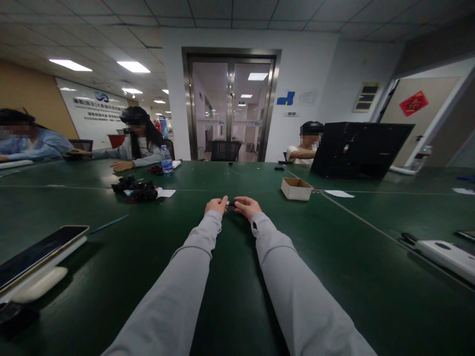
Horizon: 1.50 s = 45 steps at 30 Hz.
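Both arms, in light grey sleeves, reach forward over the green table (237,277). A small dark object with a shiny end (230,203) lies between my hands. My left hand (216,205) pinches its shiny left end with thumb and fingers. On the other side, my right hand (248,206) has its fingertips closed on the dark right part. The object is too small to identify.
An open cardboard box (296,189) stands right of my hands, near a black monitor (359,148). Black items (135,189) and a bottle (166,160) are at left; a phone (40,252) is nearer. Three people sit across the table. A white device (447,254) lies far right.
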### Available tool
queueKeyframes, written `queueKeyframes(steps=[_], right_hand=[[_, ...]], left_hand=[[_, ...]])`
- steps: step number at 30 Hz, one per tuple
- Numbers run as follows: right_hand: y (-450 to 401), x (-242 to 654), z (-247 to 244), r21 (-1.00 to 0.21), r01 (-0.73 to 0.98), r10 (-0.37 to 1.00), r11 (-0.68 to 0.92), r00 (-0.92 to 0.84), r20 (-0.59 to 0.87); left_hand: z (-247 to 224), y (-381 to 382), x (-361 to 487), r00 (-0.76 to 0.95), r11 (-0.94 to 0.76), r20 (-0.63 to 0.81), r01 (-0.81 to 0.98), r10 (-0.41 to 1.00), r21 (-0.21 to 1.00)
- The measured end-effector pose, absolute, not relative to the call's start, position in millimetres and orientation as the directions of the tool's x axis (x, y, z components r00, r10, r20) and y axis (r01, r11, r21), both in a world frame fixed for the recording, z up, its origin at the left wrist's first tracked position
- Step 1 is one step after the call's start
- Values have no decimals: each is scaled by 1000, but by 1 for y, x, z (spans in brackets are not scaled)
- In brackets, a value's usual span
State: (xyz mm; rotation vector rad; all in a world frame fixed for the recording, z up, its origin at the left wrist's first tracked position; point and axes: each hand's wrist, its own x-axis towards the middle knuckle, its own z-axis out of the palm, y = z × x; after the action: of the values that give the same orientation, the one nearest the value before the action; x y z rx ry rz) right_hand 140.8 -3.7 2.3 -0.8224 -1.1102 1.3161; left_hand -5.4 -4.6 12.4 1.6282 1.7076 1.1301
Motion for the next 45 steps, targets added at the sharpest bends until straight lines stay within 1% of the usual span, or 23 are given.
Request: queueKeyframes(steps=[2,6,9,13,16,19,22,26,30,33,37,40,43,45], right_hand=[[-5,141,4,-944,-316,988,100,-78,131],[-5,141,5,-937,-339,994,80,-49,103],[-4,141,5,-932,-353,994,78,-49,102],[-4,142,4,-940,-332,992,74,-71,103],[-3,142,3,-942,-326,990,85,-79,117],[-3,142,3,-942,-325,991,77,-81,109],[-3,141,4,-946,-317,993,63,-79,93],[-4,141,5,-949,-308,993,64,-75,91],[-4,141,5,-953,-296,993,65,-77,92],[-4,141,5,-951,-301,992,68,-82,97],[-3,141,3,-951,-302,990,70,-98,104],[-2,142,3,-952,-297,989,74,-104,109],[-3,142,4,-955,-289,990,73,-98,106],[-4,142,4,-955,-288,990,71,-97,103]], left_hand=[[9,-2,-6,-104,-114,185,480,977,870],[4,1,-6,-3,-217,226,266,974,939],[5,1,-4,2,-212,216,199,976,957],[7,0,-2,-53,-162,178,233,983,959],[10,-2,-3,-72,-140,158,216,985,966],[12,-4,-3,-43,-94,106,221,993,971],[14,-6,-3,-27,-116,127,245,992,962],[16,-7,-3,-2,-96,100,251,995,963],[16,-7,-3,5,-155,160,266,987,951],[15,-7,-3,12,-143,145,260,989,955],[13,-6,-3,28,-191,190,264,981,945],[13,-6,-3,30,-166,164,259,986,952],[12,-6,-4,33,-208,207,272,978,939],[11,-5,-4,18,-202,205,274,979,940]])
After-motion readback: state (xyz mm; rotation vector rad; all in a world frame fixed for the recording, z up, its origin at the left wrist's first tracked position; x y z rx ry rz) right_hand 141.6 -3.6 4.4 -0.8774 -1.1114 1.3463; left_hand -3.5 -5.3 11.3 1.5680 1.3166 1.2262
